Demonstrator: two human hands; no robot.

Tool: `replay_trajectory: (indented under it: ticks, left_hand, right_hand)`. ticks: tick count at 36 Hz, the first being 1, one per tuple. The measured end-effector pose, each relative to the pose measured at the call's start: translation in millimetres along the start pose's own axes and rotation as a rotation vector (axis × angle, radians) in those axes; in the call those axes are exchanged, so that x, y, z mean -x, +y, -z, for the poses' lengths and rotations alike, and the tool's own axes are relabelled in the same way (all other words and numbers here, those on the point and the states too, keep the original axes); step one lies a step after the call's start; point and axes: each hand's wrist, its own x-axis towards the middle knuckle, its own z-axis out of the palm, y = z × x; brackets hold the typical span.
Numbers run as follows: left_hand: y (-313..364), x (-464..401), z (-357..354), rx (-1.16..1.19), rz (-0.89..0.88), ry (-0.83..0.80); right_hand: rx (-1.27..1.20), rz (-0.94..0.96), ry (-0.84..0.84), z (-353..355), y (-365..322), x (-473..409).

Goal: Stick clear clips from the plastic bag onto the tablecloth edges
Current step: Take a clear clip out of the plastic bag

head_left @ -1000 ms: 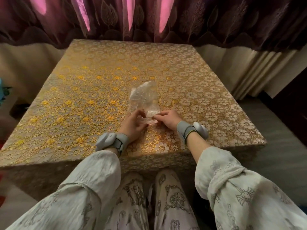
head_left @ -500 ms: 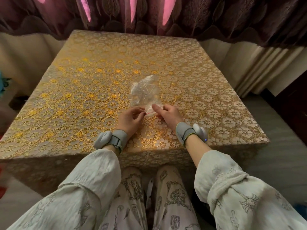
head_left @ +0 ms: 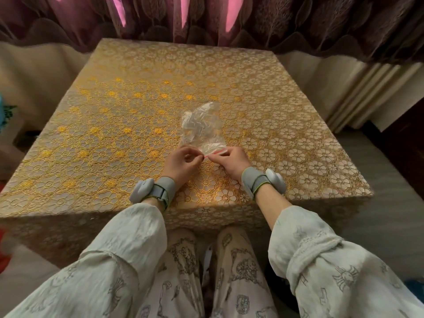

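A small clear plastic bag [head_left: 202, 129] holding several clear clips lies on the gold lace tablecloth [head_left: 114, 138], a little right of the table's middle. Its near end has a red zip strip. My left hand [head_left: 181, 165] pinches the left end of that strip with thumb and fingers. My right hand [head_left: 231, 161] pinches the strip from the right. Both hands rest on the cloth, almost touching each other. The cloth's front edge [head_left: 206, 208] hangs down over the table just beyond my wrists.
Dark purple curtains [head_left: 252, 21] hang behind the table. A pale sofa [head_left: 34, 72] wraps the left and back sides, with a ribbed cushion [head_left: 358, 97] at right. My knees [head_left: 215, 260] sit under the near edge. Grey floor [head_left: 390, 203] lies to the right.
Both hands have slid forward to the bag's zip end and closed on it, where earlier they lay flatter at its near edge. The bag itself has hardly shifted.
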Motion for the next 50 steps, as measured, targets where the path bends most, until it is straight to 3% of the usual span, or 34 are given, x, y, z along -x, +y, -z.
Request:
replay_trajectory:
  ticks: [5, 12, 19, 30, 39, 50]
  left_hand:
    - [0.1, -0.8, 0.4, 0.087, 0.065, 0.008]
    - [-2.6, 0.2, -1.6, -0.011, -0.065, -0.006]
    - [0.5, -5.4, -4.5, -0.077, -0.052, 0.043]
    - [4.7, -8.1, -4.3, -0.219, -0.171, -0.015]
    - [9.4, -9.4, -6.3, -0.170, -0.093, 0.046]
    - [10.0, -6.3, -9.3, -0.372, -0.174, 0.015]
  right_hand:
    - [0.000, 0.025, -0.032, 1.7, 1.0, 2.1]
    - [-0.095, 0.015, -0.035, -0.4, 0.8, 1.4]
    - [-0.097, 0.010, -0.014, -3.3, 4.1, -1.9]
    - [-0.091, 0.010, -0.009, -1.7, 7.3, -4.2]
    - [-0.063, 0.046, -0.021, -1.7, 9.2, -4.7]
    - [-0.072, 0.046, -0.015, -3.8, 11.0, -7.1]
